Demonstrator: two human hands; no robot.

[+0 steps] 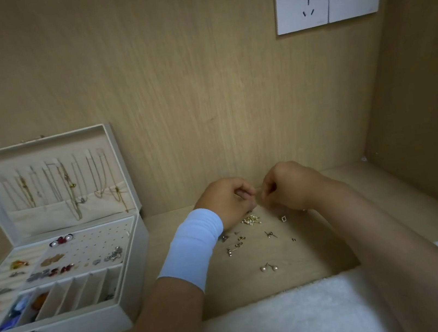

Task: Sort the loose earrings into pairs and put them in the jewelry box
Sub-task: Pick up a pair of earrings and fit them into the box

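Sorting step, not boxing yet. Our left hand (225, 202) and right hand (290, 186) sit knuckle to knuckle at the back of the scatter. The fingers are curled in, with the tips nearly meeting just above a gold cluster (251, 220). Anything between the tips is too small to see, so we cannot tell whether either hand pinches an earring or is clenched on nothing. The loose earrings (270, 234) lie on the wooden shelf (311, 251) between our forearms. The gold cluster is at the back, a small square stud (283, 218) to its right, thin hook pieces (237, 244) in the middle. Two pearl studs (268, 267) lie together nearest us, likely a made pair. The jewelry box (65, 328) stands open well to the left, lid upright with necklaces (66, 184) hung inside. Its perforated panel (98, 242) is partly filled, with many holes free. Our read: the next move needs a fine pinch on a matched two, then a reach left to the panel. The pieces are tiny, so easy to drop or tangle.
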